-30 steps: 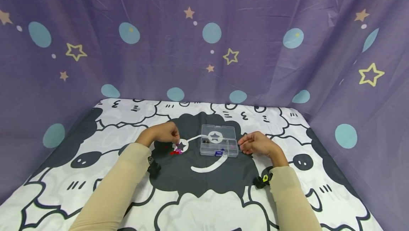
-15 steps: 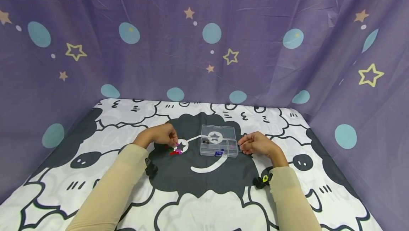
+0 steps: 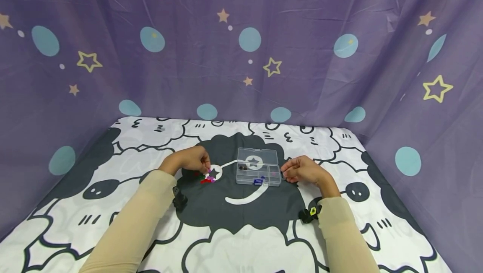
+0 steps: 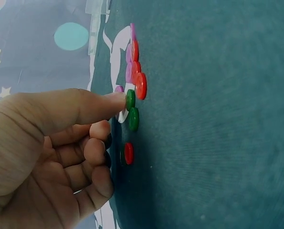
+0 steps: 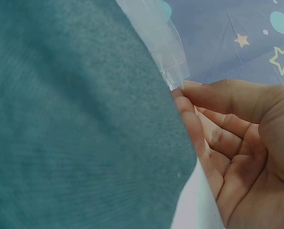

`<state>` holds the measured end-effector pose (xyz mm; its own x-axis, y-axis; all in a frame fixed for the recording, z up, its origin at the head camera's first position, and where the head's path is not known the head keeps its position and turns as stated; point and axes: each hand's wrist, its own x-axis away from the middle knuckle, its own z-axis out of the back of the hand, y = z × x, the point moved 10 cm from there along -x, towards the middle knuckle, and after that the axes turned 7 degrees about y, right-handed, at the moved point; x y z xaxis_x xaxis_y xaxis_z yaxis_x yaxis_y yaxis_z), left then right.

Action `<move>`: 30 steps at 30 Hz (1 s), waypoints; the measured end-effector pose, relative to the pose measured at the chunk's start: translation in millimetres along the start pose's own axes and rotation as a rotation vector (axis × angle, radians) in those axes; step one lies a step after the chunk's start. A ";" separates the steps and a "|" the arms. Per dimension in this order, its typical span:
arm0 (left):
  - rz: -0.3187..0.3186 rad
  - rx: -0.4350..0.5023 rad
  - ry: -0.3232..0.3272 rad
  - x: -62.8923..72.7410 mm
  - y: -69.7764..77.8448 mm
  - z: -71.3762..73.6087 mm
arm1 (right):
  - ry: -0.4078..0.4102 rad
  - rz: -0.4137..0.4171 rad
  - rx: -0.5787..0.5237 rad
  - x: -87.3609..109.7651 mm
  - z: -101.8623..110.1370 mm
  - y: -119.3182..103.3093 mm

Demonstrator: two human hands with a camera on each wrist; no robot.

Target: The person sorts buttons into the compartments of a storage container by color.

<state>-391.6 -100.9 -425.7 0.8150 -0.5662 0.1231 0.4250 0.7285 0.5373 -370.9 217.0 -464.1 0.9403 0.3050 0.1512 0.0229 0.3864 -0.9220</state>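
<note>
1. The left hand (image 3: 190,159) has its thumb tip against the upper green disc (image 4: 130,99), on the dark cloth (image 3: 241,214). The forefinger's tip is hidden, so I cannot tell whether it pinches this disc. If it only presses on the edge, I think the disc may slide or flip over.

2. The lower green disc (image 4: 134,119) lies just below the upper one. A thumb that comes in too low could push it away.

3. The red discs (image 4: 141,86) and purple discs lie close together, left of the box; a wide sweep of the thumb would probably scatter them.

4. The lone red disc (image 4: 128,153) is near the curled fingers (they are easy to forget), and they could brush it aside.

5. The right hand (image 3: 306,169) seems to pinch the right edge of the clear box (image 3: 245,179) between thumb and forefinger. A careless pull might, in my opinion, tilt it and mix the small pieces inside.

6. The lid (image 3: 268,156) lies open at the far side; if a sleeve catches it, the box could shift.
</note>
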 end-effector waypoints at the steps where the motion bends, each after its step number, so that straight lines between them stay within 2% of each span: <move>1: 0.002 -0.003 0.000 -0.3 -0.4 -0.3 | 0.000 0.000 0.000 0.1 0.1 -0.1; 15: 0.008 -0.028 -0.027 -1.0 -4.3 -4.0 | -0.008 0.007 -0.003 1.6 0.5 -1.4; 30: 0.000 0.045 0.003 3.5 -2.9 0.8 | -0.008 0.010 0.000 3.1 0.1 -3.9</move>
<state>-390.2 -105.3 -426.1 0.8161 -0.5652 0.1208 0.4068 0.7102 0.5746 -368.1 216.6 -460.1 0.9375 0.3163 0.1449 0.0135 0.3830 -0.9236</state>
